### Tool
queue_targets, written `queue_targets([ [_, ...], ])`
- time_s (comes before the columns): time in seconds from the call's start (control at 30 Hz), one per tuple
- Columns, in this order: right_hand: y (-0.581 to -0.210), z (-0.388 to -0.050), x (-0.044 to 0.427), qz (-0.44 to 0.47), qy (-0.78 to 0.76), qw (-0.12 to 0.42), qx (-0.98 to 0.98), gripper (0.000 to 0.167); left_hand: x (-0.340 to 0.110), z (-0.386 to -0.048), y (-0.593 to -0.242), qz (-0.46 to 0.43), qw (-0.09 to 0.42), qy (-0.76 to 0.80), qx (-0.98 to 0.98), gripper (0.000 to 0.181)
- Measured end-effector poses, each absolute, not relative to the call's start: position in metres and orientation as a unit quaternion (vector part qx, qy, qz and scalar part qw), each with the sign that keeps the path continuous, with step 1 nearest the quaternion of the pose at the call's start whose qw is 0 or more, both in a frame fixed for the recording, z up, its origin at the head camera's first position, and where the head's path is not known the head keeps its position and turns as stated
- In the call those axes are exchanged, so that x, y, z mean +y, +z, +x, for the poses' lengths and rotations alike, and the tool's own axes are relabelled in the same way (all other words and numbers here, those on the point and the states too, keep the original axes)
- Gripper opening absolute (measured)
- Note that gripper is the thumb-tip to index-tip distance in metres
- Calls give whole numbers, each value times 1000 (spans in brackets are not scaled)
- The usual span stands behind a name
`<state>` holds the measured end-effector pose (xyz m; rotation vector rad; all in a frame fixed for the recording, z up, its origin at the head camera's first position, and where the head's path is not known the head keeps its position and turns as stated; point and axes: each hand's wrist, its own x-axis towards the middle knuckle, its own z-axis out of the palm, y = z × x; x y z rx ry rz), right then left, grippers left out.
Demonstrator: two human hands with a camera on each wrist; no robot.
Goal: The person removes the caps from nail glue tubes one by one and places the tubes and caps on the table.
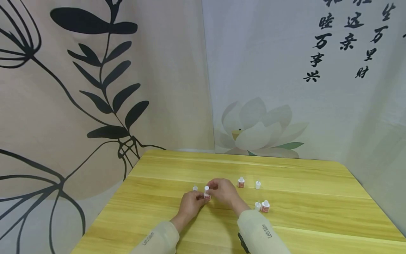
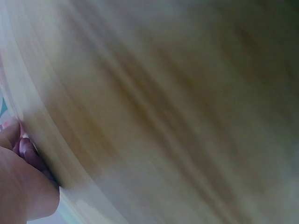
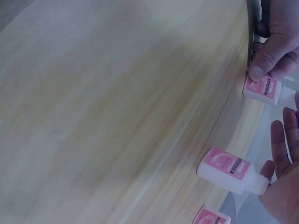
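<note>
My left hand (image 1: 190, 204) holds a small white bottle with a red label (image 1: 207, 197) upright near the middle of the table. In the right wrist view, the left thumb lies across the pink label of this held bottle (image 3: 262, 88). Around the white cap (image 1: 207, 188) at its top, my right hand (image 1: 223, 191) has its thumb and forefinger. A small white piece (image 1: 195, 188) stands just behind the left hand, partly hidden. The left wrist view shows part of the left hand (image 2: 28, 186) at its edge; the bottle there is mostly hidden.
Right of the hands stand a second labelled bottle (image 1: 241, 182) and a small white piece (image 1: 258, 185). Nearer stands a third bottle (image 1: 265, 206), beside another white piece (image 1: 257, 206). The wooden table (image 1: 317, 225) ends at a printed curtain (image 1: 177, 88).
</note>
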<state>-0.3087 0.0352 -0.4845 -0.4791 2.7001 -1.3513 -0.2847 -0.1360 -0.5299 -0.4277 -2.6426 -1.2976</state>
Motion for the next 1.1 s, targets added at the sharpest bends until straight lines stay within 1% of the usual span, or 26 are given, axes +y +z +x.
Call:
queue_targets([
  [0.13,-484,-309,35,-155,-439,42,884,13,-136,-285,-530,-138,81,-434,-887,8],
  [0.37,-485,-310,36,-149,-436,42,886,19,-136,-284,-529,-145,76,-439,-884,9],
  [0.63,-484,-310,36,-158,-436,43,885,15,-136,-285,-531,-140,74,-441,-883,9],
  [1.1,-483,-310,36,-159,-436,36,885,13,-137,-285,-531,-151,86,-431,-886,9],
])
